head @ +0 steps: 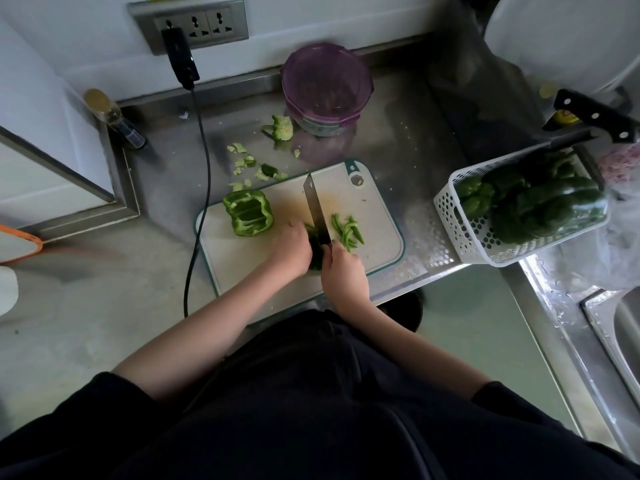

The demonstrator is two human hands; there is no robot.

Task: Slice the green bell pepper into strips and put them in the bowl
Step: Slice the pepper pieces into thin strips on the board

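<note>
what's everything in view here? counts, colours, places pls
cutting board: 1, white, green rim, counter centre
knife: 1, steel, on board, in right hand
pepper piece: 1, dark green, under left hand
hollow pepper half: 1, green, board left
strips: several, green, right of blade
core and scraps: green, counter behind board
bowl: 1, purple rim, rear
basket: 1, white, right
whole peppers: several, dark green, in basket
second knife: 1, black handle, far right
cable: 1, black, from socket
left hand: holds pepper piece
right hand: grips knife
</note>
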